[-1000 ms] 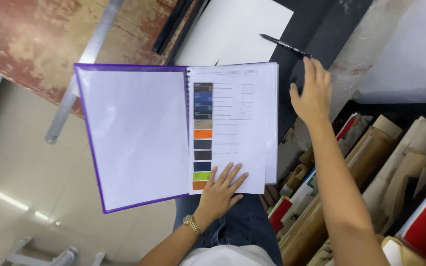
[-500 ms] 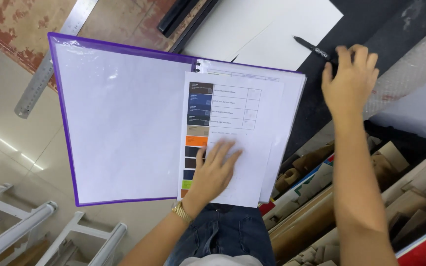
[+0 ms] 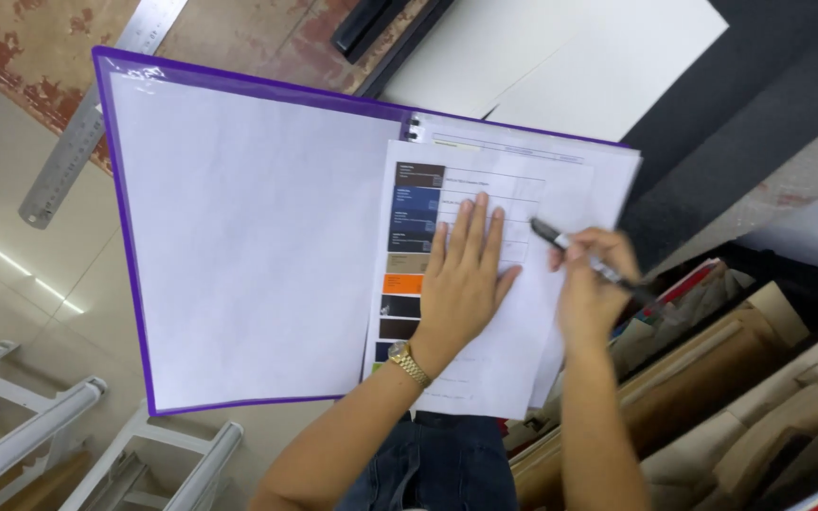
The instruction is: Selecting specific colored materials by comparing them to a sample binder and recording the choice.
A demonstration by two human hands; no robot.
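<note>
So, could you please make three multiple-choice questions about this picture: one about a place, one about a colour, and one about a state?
1. Where does the left hand rest?
A. On the metal ruler
B. Flat on the printed sheet with colour swatches
C. On the rolls of brown paper

2. What colour is the edge of the open folder?
A. Purple
B. Green
C. Red

3. What is the state of the right hand?
A. Open and empty
B. Holding a black pen, tip toward the sheet
C. Closed on the ruler

Answers:
1. B: the palm and fingers lie spread on the printed sheet, beside the swatch column.
2. A: a purple border runs around the folder's clear cover.
3. B: the fingers are closed around the black pen, its tip near the sheet's table lines.
</note>
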